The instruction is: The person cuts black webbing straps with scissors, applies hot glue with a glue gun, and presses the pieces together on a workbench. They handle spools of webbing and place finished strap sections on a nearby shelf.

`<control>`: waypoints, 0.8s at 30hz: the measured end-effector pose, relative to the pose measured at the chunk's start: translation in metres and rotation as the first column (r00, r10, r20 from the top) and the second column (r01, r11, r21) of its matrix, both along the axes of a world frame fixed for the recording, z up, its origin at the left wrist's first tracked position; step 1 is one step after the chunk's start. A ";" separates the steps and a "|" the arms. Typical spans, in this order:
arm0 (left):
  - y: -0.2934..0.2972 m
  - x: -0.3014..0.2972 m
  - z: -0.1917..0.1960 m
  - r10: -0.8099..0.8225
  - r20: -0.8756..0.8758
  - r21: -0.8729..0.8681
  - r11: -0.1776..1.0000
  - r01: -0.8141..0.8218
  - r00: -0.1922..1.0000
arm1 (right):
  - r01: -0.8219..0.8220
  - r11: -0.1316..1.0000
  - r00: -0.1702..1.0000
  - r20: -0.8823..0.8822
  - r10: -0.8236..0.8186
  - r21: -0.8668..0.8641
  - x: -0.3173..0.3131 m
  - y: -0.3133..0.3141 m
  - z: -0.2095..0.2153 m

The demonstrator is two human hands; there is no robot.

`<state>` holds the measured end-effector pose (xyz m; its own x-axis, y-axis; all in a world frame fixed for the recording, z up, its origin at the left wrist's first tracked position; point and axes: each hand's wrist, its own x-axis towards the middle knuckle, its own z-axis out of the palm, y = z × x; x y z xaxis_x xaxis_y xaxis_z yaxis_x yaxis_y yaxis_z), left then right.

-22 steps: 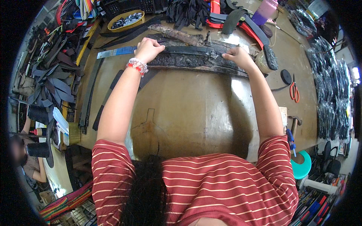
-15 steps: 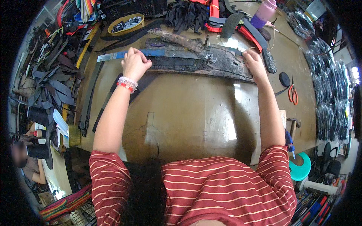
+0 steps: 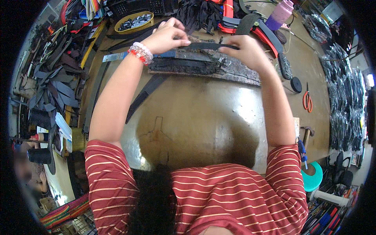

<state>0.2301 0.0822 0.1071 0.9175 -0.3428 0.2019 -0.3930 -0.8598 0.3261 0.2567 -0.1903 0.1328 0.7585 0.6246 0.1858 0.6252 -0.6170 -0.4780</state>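
My left hand (image 3: 166, 36), with a bead bracelet on its wrist, and my right hand (image 3: 246, 51) hold the two ends of a short black strap (image 3: 207, 46) raised just above the workbench (image 3: 196, 117). Under the strap lies a long, dark, rough-edged slab (image 3: 203, 67) with black strips on it. A metal ruler (image 3: 117, 57) lies beside the slab's left end.
Orange-handled scissors (image 3: 307, 100) and a black round disc (image 3: 296, 84) lie at the right. A yellow bowl (image 3: 135, 21) and a purple bottle (image 3: 281, 13) stand at the back. Heaps of black straps (image 3: 51, 78) fill the left side; black bundles (image 3: 344, 90) line the right.
Both hands have lifted off the slab and drawn closer together, raising a black strap between them.
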 end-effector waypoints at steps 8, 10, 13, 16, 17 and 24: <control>0.028 0.022 -0.047 -0.060 -0.297 -0.083 0.996 0.037 0.953 | 0.116 0.993 0.988 -0.107 -0.114 0.004 0.044 -0.056 -0.041; 0.030 0.024 -0.047 -0.073 -0.366 -0.099 0.994 0.039 0.928 | 0.096 0.995 0.984 -0.154 -0.092 0.018 0.049 -0.055 -0.053; 0.029 0.025 -0.043 -0.052 -0.414 -0.042 0.998 0.038 0.909 | 0.104 0.995 0.966 -0.236 -0.103 -0.008 0.049 -0.056 -0.067; 0.027 0.025 -0.042 -0.037 -0.424 -0.032 0.999 0.025 0.905 | 0.143 0.989 0.916 -0.383 -0.117 0.041 0.045 -0.056 -0.076; 0.027 0.026 -0.041 -0.047 -0.426 -0.035 0.999 0.035 0.903 | 0.153 0.987 0.914 -0.388 -0.119 0.056 0.043 -0.056 -0.077; 0.026 0.025 -0.040 -0.008 -0.420 0.011 1.000 0.014 0.907 | 0.192 0.978 0.899 -0.414 -0.143 0.079 0.042 -0.057 -0.090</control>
